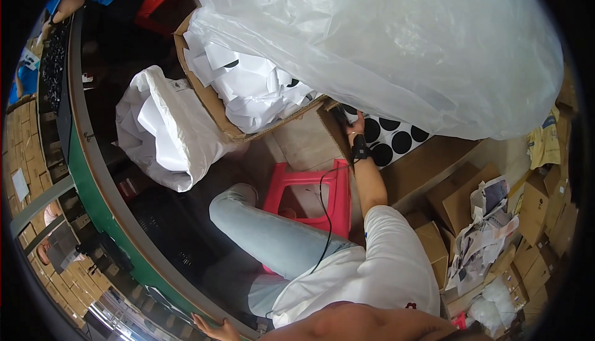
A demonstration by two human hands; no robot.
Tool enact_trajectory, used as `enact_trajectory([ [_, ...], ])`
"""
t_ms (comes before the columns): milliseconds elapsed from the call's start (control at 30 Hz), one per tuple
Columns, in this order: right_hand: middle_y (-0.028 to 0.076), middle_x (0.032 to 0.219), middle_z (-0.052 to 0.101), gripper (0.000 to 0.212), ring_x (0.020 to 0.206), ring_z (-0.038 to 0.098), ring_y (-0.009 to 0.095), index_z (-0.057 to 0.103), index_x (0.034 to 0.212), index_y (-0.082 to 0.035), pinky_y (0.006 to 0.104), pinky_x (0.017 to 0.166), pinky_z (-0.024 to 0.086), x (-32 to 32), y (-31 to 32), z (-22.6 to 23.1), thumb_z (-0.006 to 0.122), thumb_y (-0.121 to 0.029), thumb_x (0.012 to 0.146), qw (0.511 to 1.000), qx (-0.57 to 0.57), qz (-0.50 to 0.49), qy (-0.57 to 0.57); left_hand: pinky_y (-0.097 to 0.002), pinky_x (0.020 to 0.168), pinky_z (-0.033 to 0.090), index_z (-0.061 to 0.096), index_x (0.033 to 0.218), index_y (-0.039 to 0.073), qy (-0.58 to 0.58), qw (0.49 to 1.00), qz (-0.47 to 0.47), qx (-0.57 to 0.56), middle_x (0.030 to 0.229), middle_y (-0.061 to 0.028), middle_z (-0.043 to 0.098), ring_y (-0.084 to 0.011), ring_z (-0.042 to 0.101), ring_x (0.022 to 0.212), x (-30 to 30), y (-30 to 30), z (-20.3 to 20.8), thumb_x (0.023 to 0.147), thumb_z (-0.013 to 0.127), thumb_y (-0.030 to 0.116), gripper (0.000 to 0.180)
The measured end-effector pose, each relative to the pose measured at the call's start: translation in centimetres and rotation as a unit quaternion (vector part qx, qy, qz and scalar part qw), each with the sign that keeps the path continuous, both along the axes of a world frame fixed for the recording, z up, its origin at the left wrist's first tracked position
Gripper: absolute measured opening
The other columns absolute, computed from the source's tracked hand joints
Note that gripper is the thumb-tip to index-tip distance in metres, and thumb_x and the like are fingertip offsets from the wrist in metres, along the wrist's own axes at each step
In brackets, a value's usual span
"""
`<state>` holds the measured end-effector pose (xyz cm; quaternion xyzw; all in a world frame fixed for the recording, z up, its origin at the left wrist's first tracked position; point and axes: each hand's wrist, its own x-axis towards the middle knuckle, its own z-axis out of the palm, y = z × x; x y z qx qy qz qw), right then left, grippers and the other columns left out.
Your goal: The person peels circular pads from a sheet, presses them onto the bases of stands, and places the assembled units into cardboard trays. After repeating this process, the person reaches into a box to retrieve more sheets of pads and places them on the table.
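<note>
My right hand point(356, 125), with a dark band at the wrist, reaches down into an open cardboard box point(412, 167) on the right. Its fingers are closed at the left end of a white sheet with round black discs point(401, 142); part of the grip is hidden. A thin black cable point(330, 217) runs from the wrist band down across my leg. My left hand point(215, 329) rests at the edge of the green-topped bench point(118, 217) at the lower left, fingers stretched out and holding nothing.
A big translucent plastic bag point(396, 37) overhangs the boxes. Left of it are a carton of white paper scraps point(248, 87) and a white sack point(170, 130). A pink stool point(338, 195) stands before my knee. Cartons point(462, 195) and crumpled newspaper point(486, 229) lie at the right.
</note>
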<state>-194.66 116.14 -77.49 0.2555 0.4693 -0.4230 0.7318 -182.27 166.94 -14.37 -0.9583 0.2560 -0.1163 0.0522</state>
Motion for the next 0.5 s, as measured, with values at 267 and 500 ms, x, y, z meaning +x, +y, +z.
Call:
enact_trajectory([
  [267, 0.005, 0.112, 0.056, 0.066, 0.094, 0.056, 0.026, 0.048, 0.127, -0.015, 0.0381, 0.068, 0.049, -8.6, -11.6, -2.1, 0.068, -0.051, 0.075, 0.987, 0.152, -0.048, 0.022, -0.0567, 0.101, 0.031, 0.046, 0.128, -0.002, -0.037, 0.976, -0.216, -0.016, 0.132, -0.0246, 0.044, -0.0432, 0.04, 0.122, 2.8, 0.8, -1.6, 0.066, 0.068, 0.019, 0.069],
  [500, 0.003, 0.116, 0.056, 0.067, 0.094, 0.058, 0.024, 0.048, 0.127, -0.016, 0.0422, 0.069, 0.05, 2.7, -1.5, 5.7, 0.069, -0.051, 0.074, 0.977, -0.039, 0.1, 0.182, -0.0557, 0.101, 0.032, 0.051, 0.125, -0.003, -0.062, 0.988, -0.124, 0.063, 0.132, -0.0255, 0.044, -0.0442, 0.04, 0.123, 3.0, 1.6, 1.2, 0.065, 0.067, 0.018, 0.066],
])
